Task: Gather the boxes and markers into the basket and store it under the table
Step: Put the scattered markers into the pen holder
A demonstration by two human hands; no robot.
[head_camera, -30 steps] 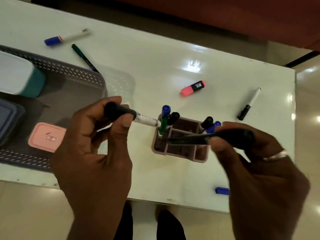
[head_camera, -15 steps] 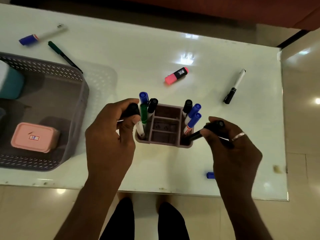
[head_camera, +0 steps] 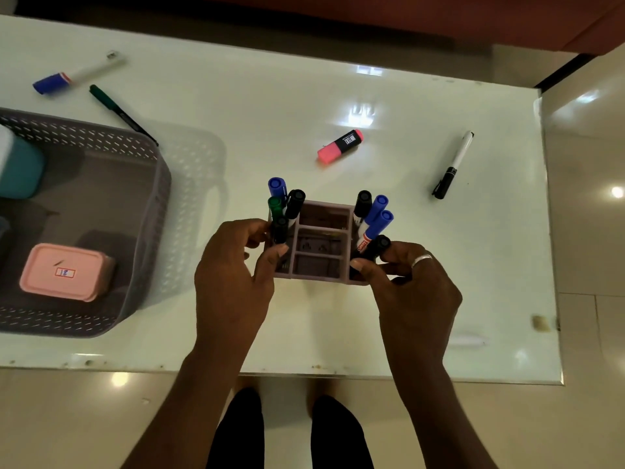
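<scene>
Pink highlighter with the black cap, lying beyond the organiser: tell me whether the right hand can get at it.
Probably yes. The pink highlighter lies alone on bare white table, though the right hand must first release its black marker.

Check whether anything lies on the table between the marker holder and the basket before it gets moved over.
Nothing visible does. The table is bare between the marker holder and the right wall of the basket. The green pen lies beyond the basket's far corner, off that line. The pink box leaves the basket floor mostly free.

Two hands, left hand [head_camera: 233, 282] and right hand [head_camera: 412, 292], pinch black markers standing in a divided holder [head_camera: 318, 265] (grey basket [head_camera: 148, 231] sits left).
</scene>
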